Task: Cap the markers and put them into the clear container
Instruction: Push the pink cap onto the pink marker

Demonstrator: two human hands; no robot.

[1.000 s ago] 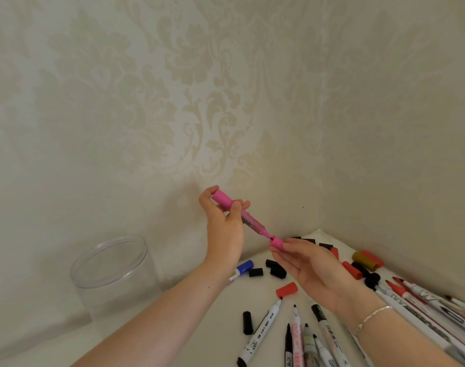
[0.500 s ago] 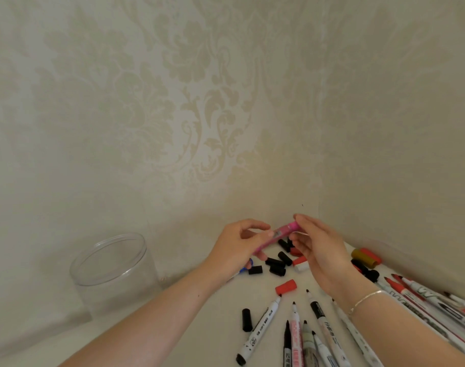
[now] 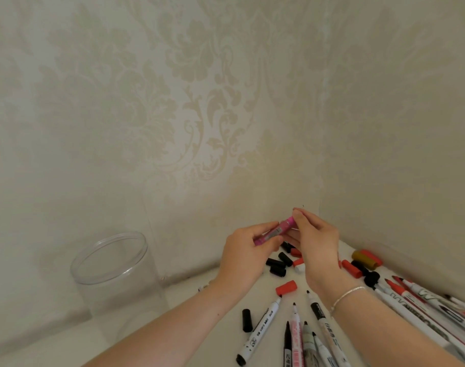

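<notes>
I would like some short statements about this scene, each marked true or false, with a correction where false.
1. Both hands hold the pink marker. True.
2. The clear container lies on its side. False: it stands upright, mouth open.
3. A loose red cap lies on the table. True.
4. The left hand rests flat on the table. False: it grips the marker in the air.
5. The right hand pinches the marker's far end. True.

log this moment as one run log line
step: capping pink marker | left hand: holds barrel | right hand: on cap end | clear container: no markers visible inside
</notes>
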